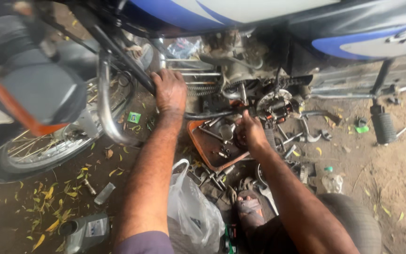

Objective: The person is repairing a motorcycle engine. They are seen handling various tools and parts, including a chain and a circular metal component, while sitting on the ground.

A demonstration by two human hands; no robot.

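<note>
Left grip: left hand [169,89] clenched around the motorcycle's dark frame tube [132,66], beside the crash guard [104,94].
Right grip: right hand [250,132] curled at the exposed engine part [274,107]; what it pinches, cannot tell.
Below: orange tray [198,141] of tools on the dirt ground [391,178], under the right hand.
Near corner: white plastic bag [191,207] between the forearms.

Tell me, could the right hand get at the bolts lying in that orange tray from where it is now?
Probably yes. The right hand hangs just over the orange tray's far edge, with the bolts lying loose right below it. Nothing covers them, and the left hand is up on the motorcycle frame tube, out of the way.
</note>
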